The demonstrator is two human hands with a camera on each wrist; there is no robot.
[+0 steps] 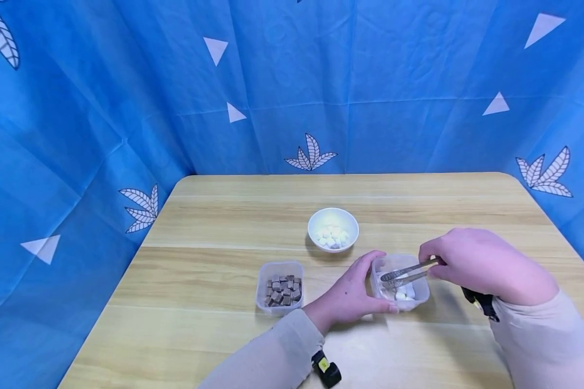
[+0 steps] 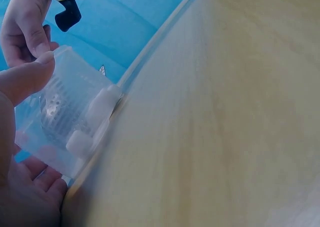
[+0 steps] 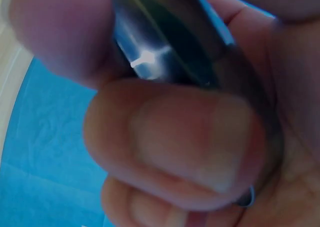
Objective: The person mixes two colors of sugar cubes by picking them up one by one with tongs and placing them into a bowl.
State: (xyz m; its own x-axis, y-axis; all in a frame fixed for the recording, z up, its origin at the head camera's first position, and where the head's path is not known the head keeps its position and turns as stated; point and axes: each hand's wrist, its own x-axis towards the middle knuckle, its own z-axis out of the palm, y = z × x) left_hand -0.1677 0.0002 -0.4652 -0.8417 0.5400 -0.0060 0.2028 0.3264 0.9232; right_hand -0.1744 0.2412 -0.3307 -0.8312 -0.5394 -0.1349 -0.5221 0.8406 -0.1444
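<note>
tongs [image 1: 404,271] in right hand [image 1: 486,265], tips inside clear box [image 1: 409,306]

tongs: shiny metal, two narrow arms, flattened tips pierced with small holes. long axis slants across the box; tips point to the person's left and slightly toward the body, arms a little apart. right hand: fingers curled round the handle end, thumb opposed, firm pinch. left hand [image 1: 350,297]: thumb and fingers parted, set against opposite walls of the clear box, gripping it. clear box: thin translucent plastic, squarish, rounded corners; holds smooth white pieces [image 1: 405,292], rounded blocks

round bowl [image 1: 332,217]: white, glossy, beyond the left hand, with more white lumps inside. second box [image 1: 279,311]: same type, to the left; matt brown cubes [image 1: 283,290], heaped

table [image 1: 199,297]: pale wood grain. curtain [image 1: 282,81]: creased blue cloth, white triangles and leaves

writing: yellow label [image 1: 323,364] on a black wrist strap, characters too small to read
</note>
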